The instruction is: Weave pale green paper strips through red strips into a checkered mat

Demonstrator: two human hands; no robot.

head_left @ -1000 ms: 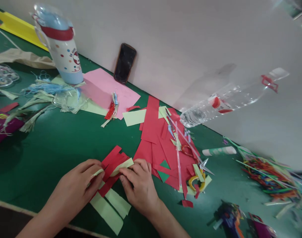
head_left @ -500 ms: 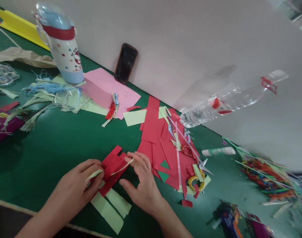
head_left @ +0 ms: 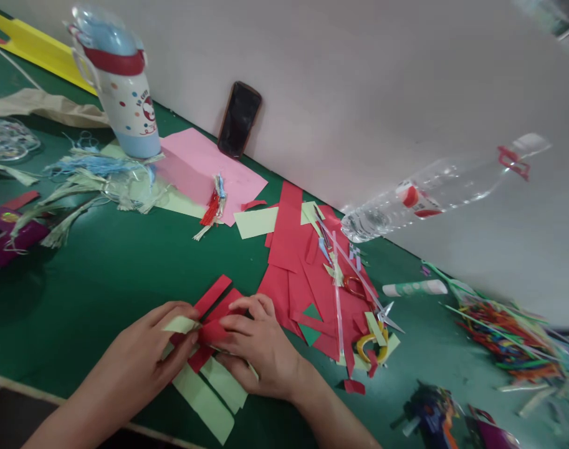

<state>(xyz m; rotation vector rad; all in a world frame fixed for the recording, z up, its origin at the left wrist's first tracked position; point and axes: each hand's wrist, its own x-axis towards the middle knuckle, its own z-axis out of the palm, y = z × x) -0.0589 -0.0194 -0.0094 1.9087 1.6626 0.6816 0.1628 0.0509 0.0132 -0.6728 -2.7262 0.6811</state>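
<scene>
My left hand (head_left: pixel 148 349) and my right hand (head_left: pixel 258 349) meet over a small bundle of red paper strips (head_left: pixel 213 299) and pale green paper strips (head_left: pixel 204 399) near the front edge of the green table (head_left: pixel 101 274). The left fingers pinch a pale green strip end (head_left: pixel 180 324) together with the red strips. Fingers of the right hand are curled and press on the red strips from the right. More pale green strips stick out below the hands.
A heap of red paper (head_left: pixel 303 274) with scissors (head_left: pixel 368 340) lies right of the hands. A pink sheet (head_left: pixel 204 171), a phone (head_left: pixel 240 118) against the wall, a dotted cup (head_left: pixel 120 87), a plastic bottle (head_left: pixel 434 190), a glue stick (head_left: pixel 412 288) and coloured sticks (head_left: pixel 503 337) surround them.
The right hand, lifted and open half a second ago, has come back down and closed on the red strips. The pale green strip stretched between the hands is now folded at the left fingers.
</scene>
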